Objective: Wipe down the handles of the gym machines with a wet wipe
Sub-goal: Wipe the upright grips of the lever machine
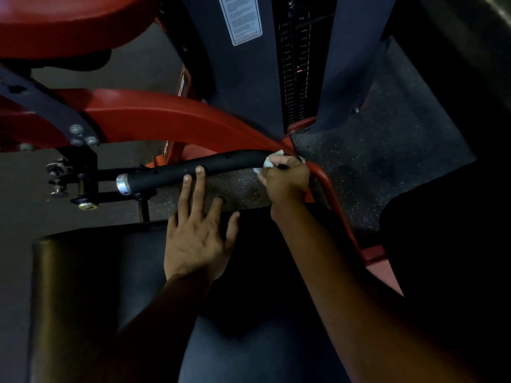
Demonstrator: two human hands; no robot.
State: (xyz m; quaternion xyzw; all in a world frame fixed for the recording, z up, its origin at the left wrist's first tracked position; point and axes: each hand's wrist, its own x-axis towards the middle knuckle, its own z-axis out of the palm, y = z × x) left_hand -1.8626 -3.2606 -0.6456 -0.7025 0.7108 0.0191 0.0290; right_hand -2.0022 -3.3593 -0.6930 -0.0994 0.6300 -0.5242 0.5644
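A black padded handle (177,172) with a silver end cap runs from left to right across the middle of the view, joined at its right end to a red frame arm. My right hand (286,179) grips a white wet wipe (269,161) wrapped around the handle's right end. My left hand (197,230) is spread flat with straight fingers, its two longest fingertips touching the handle near its middle.
A red machine arm (171,117) curves above the handle. The dark weight stack tower (296,64) with a white label stands behind. A red seat pad (63,20) is at top left, a black pad (88,272) lies below my hands, over speckled rubber flooring (373,167).
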